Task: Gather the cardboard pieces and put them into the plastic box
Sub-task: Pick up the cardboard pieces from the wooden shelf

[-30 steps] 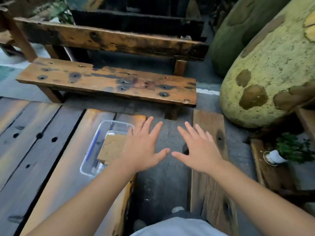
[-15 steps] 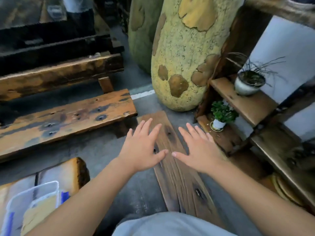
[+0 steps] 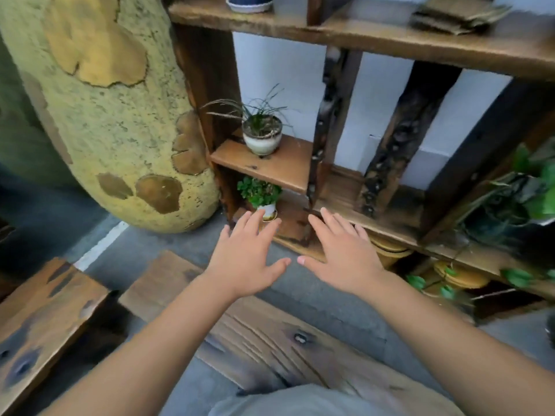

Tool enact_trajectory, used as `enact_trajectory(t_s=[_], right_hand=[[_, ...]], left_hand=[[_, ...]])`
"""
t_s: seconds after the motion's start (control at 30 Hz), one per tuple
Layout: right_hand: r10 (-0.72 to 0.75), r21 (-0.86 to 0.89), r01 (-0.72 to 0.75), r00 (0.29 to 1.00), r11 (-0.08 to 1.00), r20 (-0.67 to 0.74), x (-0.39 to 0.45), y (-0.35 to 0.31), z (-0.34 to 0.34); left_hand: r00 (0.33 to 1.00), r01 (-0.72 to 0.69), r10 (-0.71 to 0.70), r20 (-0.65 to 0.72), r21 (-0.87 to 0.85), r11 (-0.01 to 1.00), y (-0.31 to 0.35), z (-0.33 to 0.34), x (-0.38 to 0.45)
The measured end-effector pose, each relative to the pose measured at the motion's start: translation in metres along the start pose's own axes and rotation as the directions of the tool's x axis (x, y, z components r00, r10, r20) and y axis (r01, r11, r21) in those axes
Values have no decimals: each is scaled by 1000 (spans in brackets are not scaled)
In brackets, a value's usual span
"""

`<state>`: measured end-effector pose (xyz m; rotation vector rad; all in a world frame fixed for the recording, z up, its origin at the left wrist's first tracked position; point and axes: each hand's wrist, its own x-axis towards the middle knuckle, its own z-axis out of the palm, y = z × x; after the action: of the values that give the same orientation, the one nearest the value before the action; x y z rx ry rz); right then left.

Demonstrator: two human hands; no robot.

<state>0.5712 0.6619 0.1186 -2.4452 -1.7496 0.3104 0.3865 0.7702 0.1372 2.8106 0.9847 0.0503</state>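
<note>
A stack of brown cardboard pieces (image 3: 458, 15) lies on the top shelf at the upper right. My left hand (image 3: 244, 259) and my right hand (image 3: 345, 255) are held out side by side in the middle of the view, palms down, fingers spread, both empty. They hover in front of the shelf's lowest level, far below the cardboard. The plastic box is out of view.
A dark wooden shelf unit (image 3: 300, 172) fills the right side, with a potted grass (image 3: 262, 136), a small clover pot (image 3: 264, 199) and leafy plants (image 3: 528, 193). A big yellow mottled form (image 3: 99, 115) stands at left. Wooden planks (image 3: 270, 334) and a bench (image 3: 39, 322) lie below.
The view has swung right, from the bench and plastic box toward the shelf unit. The box has left the view and the cardboard stack has come in. Both hands keep their spread pose.
</note>
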Motion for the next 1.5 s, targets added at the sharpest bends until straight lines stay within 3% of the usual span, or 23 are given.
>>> enact_trajectory(t_s=[0.17,0.33,0.93,1.07,1.23,1.37,1.5], right_hand=[[215,43,-211,971,976,-106,7,21,-23],[333,44,-331,922,943,-197,26,35,-53],[342,-100,-441,802,892,-489,104,128,-214],[350,13,-420,739,908,-576,139,165,-245],[504,257,-437,680,862,-532,188,212,-275],[632,443,-454,615,773,-472,213,240,-281],[798,643,-485,460,593,-390,236,257,-296]], left_hand=[[981,-195,195,-22,6,981,11,-20,72],[936,-345,345,-78,10,939,19,-46,125],[774,-578,567,-282,52,815,96,-165,319],[763,-602,583,-279,18,798,115,-178,370],[814,-557,545,-199,-6,830,139,-174,431],[879,-471,465,-105,-44,881,147,-163,468],[927,-374,360,-102,-268,888,154,-170,500]])
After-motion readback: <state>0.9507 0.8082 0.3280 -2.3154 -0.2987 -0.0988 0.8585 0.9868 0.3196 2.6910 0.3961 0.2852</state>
